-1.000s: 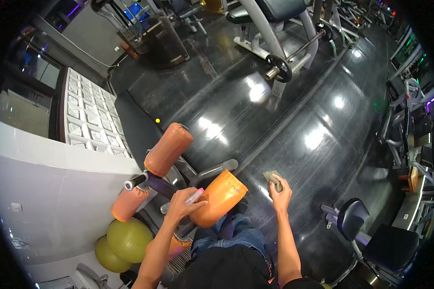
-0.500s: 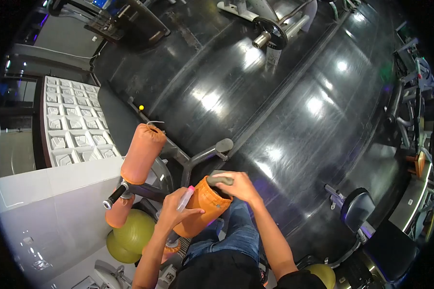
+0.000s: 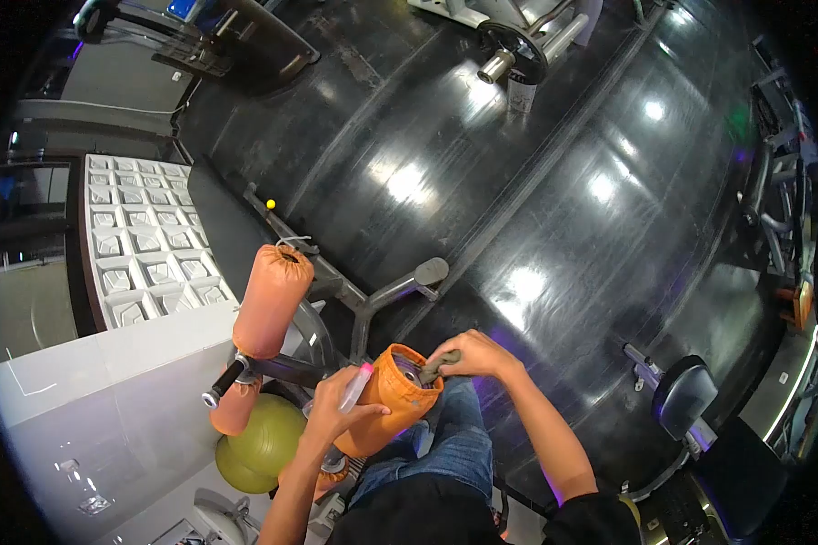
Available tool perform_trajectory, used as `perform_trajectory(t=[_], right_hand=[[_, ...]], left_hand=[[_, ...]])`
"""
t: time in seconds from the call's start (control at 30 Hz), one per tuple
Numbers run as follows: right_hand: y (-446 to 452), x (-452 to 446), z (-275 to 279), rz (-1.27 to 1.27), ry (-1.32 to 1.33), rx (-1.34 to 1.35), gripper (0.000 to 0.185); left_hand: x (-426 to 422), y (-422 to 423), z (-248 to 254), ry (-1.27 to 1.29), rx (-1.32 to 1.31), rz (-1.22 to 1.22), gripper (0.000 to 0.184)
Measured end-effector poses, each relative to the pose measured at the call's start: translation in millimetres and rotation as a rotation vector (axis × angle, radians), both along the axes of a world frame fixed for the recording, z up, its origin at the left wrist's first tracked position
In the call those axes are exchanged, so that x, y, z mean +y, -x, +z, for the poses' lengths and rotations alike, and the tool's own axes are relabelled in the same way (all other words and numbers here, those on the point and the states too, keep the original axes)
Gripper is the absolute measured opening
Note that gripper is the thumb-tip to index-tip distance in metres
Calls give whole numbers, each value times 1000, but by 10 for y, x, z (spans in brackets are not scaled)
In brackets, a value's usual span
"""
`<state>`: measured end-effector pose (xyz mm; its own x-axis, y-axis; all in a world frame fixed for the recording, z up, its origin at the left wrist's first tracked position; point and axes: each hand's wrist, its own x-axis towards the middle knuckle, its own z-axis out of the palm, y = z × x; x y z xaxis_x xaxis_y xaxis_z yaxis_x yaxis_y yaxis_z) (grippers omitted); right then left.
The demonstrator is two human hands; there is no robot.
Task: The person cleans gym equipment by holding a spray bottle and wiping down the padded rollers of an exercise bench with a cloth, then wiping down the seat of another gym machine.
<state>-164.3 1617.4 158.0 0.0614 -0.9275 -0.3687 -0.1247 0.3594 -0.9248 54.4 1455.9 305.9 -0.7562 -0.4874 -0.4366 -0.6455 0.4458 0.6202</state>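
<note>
My left hand (image 3: 333,411) is closed around a small clear bottle with a pink cap (image 3: 355,389). Its thumb also rests along the side of an orange padded roller (image 3: 384,420), which tilts up in front of my legs. In my right hand (image 3: 483,354) a crumpled grey-green cloth (image 3: 439,365) is pinched at the right rim of the roller's open top. Inside that gathered opening, a dark round end shows. A second orange roller (image 3: 271,304) stands to the left, with a lower orange pad (image 3: 236,407) beneath it.
A black handle (image 3: 227,381) juts out beside the left rollers. Green exercise balls (image 3: 264,443) sit below it. The machine's grey frame (image 3: 364,313) extends ahead, near a small yellow ball (image 3: 270,204). To the right is a padded seat (image 3: 685,397).
My right hand has drawn the cloth toward the right edge of the roller's opening, exposing more of the inside. My left hand keeps its hold on the bottle. The view has shifted slightly.
</note>
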Motion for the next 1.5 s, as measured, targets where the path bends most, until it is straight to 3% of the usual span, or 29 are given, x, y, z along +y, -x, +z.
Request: perform_trajectory(t=[0.13, 0.27, 0.37, 0.5, 0.63, 0.7, 0.73, 0.9, 0.97, 1.1, 1.17, 1.23, 1.3, 1.37, 1.43, 1.5], right_hand=[[-101, -229, -28, -227, 185, 77, 31], [-114, -404, 191, -195, 235, 77, 32], [-191, -295, 128, -153, 118, 265, 34], [-203, 15, 19, -120, 111, 291, 34], [-64, 251, 178, -41, 33, 153, 31], [10, 286, 282, -35, 3, -159, 34], [20, 278, 326, -106, 108, -224, 35], [-178, -78, 288, -367, 112, -27, 33], [-336, -168, 213, -263, 65, 289, 30], [-338, -65, 165, -218, 38, 242, 30], [-204, 67, 324, -36, -130, 246, 34], [-90, 243, 406, -31, -160, 191, 35], [-16, 351, 526, -62, -77, 19, 35], [-23, 508, 719, -142, -125, 22, 36], [-86, 603, 919, -453, -135, -102, 36], [-176, 619, 1194, -538, -112, -160, 35]], left_hand=[[-12, -11, -25, 68, -16, -56, 60], [-18, -47, -57, 50, -5, -46, 60], [-24, -38, -48, 9, -8, -5, 60], [-37, -65, -96, -29, -4, 30, 60], [-47, -73, -115, -13, 53, -1, 61], [-54, -73, -121, 1, 73, -13, 61], [-60, -77, -143, 15, 74, -28, 61], [-54, -77, -111, -6, 34, -27, 64], [-58, -100, -138, -21, 46, -5, 64], [-61, -128, -148, -43, 58, 17, 63], [-46, -143, -176, -80, 112, 53, 63], [-68, -159, -200, -67, 107, 23, 63], [-75, -180, -236, -47, 105, 3, 63], [-75, -214, -292, 37, 238, -51, 61], [-42, -263, -339, 58, 309, -37, 59], [-18, -307, -308, 77, 385, -26, 56]])
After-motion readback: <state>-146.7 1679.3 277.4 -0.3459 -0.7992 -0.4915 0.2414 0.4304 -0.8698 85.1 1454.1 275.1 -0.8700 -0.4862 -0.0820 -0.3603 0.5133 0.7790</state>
